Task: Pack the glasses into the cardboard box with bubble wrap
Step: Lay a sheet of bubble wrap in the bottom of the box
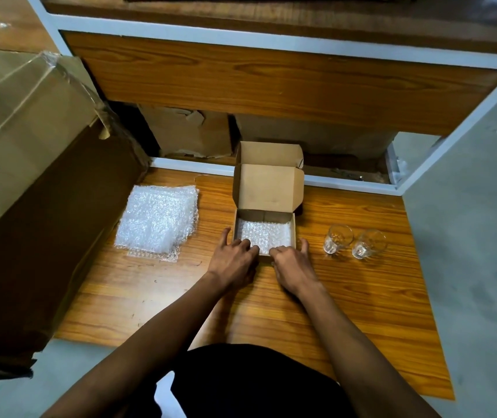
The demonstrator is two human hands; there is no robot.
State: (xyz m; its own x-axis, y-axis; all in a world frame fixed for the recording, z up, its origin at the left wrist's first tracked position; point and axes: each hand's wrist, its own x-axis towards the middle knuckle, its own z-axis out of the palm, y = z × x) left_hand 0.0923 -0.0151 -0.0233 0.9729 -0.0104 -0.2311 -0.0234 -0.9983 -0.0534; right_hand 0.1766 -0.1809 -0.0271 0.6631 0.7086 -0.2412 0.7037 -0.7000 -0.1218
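The small box [264, 233] sits open on the tabletop [346, 297], lid up, a bubble wrap sheet [264, 236] lining its bottom. Both hands, left [232, 260] and right [294, 267], reach over its near wall, curled fingers on the sheet's near edge; a true grip cannot be told. Two glasses [354, 242] stand right of the box, spare wrap [158, 220] lies left.

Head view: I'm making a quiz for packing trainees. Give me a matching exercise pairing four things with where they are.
Things:
1. two glasses
2. stack of bubble wrap sheets
3. bubble wrap liner
4. large cardboard carton

Places:
A. inside the small cardboard box
B. far left, wrapped in plastic
C. right of the box
D. left of the box

Pairs: 1-C, 2-D, 3-A, 4-B
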